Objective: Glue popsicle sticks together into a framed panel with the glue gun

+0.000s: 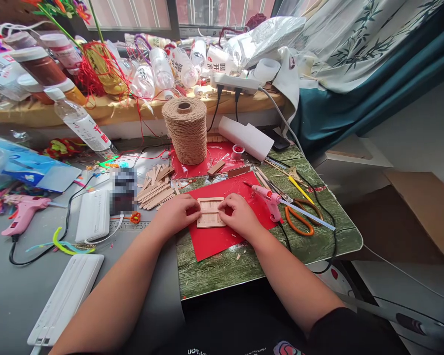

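Observation:
A small panel of wooden craft sticks lies on a red sheet, with a stick along its top edge. Across its middle runs another craft stick. My left hand is closed in a pinch at that stick's left end. At the right end my right hand pinches in the same way. The fingertips hide both ends of the stick. Beside my right hand a pink glue gun rests on the sheet, a glue stick poking from its back.
Loose craft sticks are piled left of the sheet. A twine spool stands behind. Orange-handled scissors and a black cord lie to the right. Another pink glue gun and a white power bank are at left.

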Demonstrator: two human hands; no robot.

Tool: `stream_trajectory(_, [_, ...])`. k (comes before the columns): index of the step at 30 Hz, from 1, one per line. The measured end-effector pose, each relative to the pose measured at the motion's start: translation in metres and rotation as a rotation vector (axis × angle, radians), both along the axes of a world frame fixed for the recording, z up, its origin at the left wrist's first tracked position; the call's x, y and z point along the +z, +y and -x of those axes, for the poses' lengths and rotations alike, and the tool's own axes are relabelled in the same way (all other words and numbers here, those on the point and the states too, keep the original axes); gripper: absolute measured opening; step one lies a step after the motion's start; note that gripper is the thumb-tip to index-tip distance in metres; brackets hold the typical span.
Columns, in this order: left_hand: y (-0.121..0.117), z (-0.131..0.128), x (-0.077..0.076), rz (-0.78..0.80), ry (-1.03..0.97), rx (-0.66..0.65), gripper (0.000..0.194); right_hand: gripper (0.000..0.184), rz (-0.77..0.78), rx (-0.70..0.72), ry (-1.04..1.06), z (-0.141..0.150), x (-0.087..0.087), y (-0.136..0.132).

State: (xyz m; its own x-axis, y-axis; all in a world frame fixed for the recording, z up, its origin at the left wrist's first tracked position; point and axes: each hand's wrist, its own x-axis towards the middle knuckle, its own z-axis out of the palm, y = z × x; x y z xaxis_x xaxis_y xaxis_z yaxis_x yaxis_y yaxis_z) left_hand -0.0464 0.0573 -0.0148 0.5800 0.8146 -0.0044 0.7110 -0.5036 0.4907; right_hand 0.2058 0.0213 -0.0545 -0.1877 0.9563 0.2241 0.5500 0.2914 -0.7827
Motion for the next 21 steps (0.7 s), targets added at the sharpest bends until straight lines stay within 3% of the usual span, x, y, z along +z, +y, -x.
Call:
stream_trajectory(16, [0.0044, 0.0027, -0.0076, 0.138, -0.048, 0.075, 0.016, 0.013, 0.053, -0.019, -0.011, 0.0025, -0.0007, 0.0004])
stream_trajectory(21, [0.0063, 0.0050, -0.0073, 0.155, -0.062, 0.038, 0.019, 0.014, 0.027, -0.010, -0.013, 0.0023, -0.0012, 0.0004])
